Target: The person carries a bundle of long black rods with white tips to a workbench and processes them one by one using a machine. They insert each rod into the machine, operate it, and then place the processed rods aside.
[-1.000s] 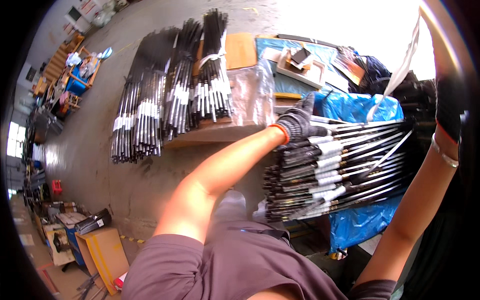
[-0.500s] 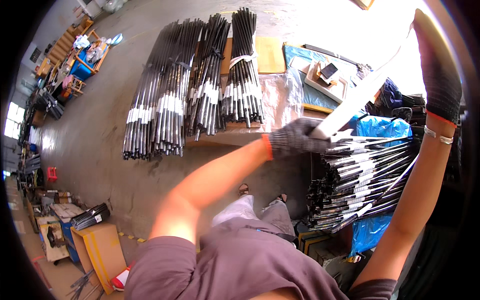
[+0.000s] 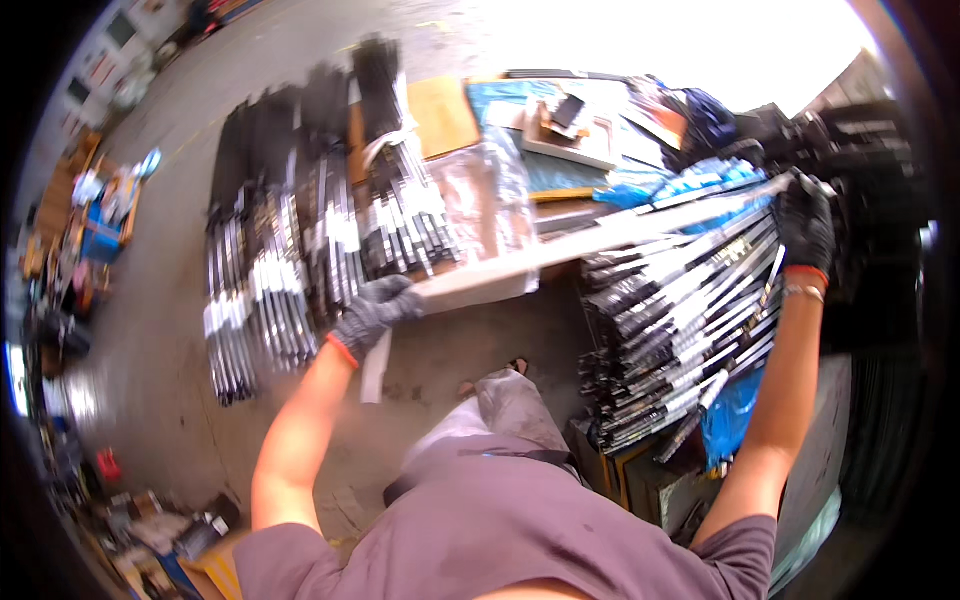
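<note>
A long white strip (image 3: 590, 243) stretches between my two gloved hands; its material is hard to make out. My left hand (image 3: 376, 316), in a dark knitted glove, is closed round its left end, and a short tail hangs below the fingers. My right hand (image 3: 806, 228) is closed at the far right end, above the tips of a pile of rods. The strip passes over the upper edge of that pile of black and silver rods (image 3: 690, 320), which have white bands. Blue plastic (image 3: 735, 420) shows beneath the pile.
Several tied bundles of similar rods (image 3: 275, 250) lie at left, next to clear plastic wrap (image 3: 480, 195) and a brown board (image 3: 442, 118). A white tray (image 3: 565, 140) with a dark phone-like thing lies behind. Cardboard boxes (image 3: 205, 565) stand at lower left.
My left hand has moved left, away from the rod pile, with the strip's end. My right hand has come down to the pile's far end. The view has shifted.
</note>
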### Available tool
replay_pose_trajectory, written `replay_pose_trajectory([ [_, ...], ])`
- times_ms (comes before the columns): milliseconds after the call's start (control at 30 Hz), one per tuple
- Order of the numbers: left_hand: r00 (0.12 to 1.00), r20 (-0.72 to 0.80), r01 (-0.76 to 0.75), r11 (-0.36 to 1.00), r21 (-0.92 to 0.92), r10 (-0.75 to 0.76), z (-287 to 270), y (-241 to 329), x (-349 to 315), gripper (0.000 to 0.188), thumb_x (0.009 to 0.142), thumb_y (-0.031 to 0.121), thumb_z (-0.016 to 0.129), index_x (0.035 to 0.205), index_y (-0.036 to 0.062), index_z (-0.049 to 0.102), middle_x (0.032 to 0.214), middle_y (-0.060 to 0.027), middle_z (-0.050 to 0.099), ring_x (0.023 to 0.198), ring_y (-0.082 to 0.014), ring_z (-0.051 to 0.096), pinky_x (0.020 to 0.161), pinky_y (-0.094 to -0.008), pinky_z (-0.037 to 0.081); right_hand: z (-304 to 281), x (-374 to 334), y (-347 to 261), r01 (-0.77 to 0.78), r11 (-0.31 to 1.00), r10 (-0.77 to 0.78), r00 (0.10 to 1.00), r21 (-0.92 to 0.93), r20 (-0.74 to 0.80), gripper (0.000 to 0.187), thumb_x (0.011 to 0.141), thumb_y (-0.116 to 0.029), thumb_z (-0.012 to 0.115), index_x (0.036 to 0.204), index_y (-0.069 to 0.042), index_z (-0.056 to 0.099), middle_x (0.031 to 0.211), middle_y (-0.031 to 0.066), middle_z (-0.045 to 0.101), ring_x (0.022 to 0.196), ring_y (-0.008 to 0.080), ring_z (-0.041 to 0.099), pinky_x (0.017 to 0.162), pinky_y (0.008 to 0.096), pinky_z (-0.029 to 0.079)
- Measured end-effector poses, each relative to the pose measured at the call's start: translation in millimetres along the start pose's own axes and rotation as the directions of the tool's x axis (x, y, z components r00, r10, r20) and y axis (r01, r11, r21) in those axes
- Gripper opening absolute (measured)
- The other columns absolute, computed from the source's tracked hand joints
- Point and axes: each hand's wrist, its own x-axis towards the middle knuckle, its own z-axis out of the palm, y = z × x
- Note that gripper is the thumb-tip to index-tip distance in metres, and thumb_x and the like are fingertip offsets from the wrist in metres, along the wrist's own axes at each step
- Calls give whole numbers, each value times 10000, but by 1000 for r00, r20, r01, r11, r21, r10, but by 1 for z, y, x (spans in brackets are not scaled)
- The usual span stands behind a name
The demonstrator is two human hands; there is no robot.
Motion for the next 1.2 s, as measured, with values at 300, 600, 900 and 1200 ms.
replay_pose_trajectory([
  [300, 988, -130, -117, 965, -234, 88, 75, 90, 134, 102, 832, 101, 605, 854, 1, 598, 753, -50, 614, 611, -101, 540, 604, -226, 482, -26, 10, 6, 193, 945, -97, 936, 262, -339, 101, 790, 89, 505, 885, 97, 538, 923, 204, 584, 953, 323, 578, 903, 410, 492],
  [600, 991, -59, -131, 940, -315, 118, 163, 139, 298, 109, 832, 113, 577, 826, 4, 580, 577, -42, 522, 509, -149, 526, 482, -260, 464, -87, -19, -23, 343, 925, -232, 848, 162, -476, 182, 785, 83, 527, 962, 57, 496, 1028, 261, 565, 999, 347, 567, 905, 428, 485],
  [900, 983, 163, -166, 782, 601, 84, 211, 54, 410, 291, 768, 300, 627, 850, 22, 640, 693, -96, 620, 632, -159, 572, 629, -286, 463, -50, -153, 15, 199, 969, -238, 913, -145, -333, 119, 860, -48, 512, 958, -4, 562, 950, 135, 614, 935, 262, 603, 870, 368, 499],
  [1200, 918, 384, -335, 323, 885, -101, 209, 12, 433, 647, 685, 307, 712, 1222, 36, 473, 1183, -179, 532, 1093, -290, 515, 935, -342, 394, 90, -209, 126, -249, 777, 331, 943, -578, 40, 235, 858, -163, 576, 1030, -4, 559, 968, 94, 570, 899, 168, 572, 768, 302, 487],
])
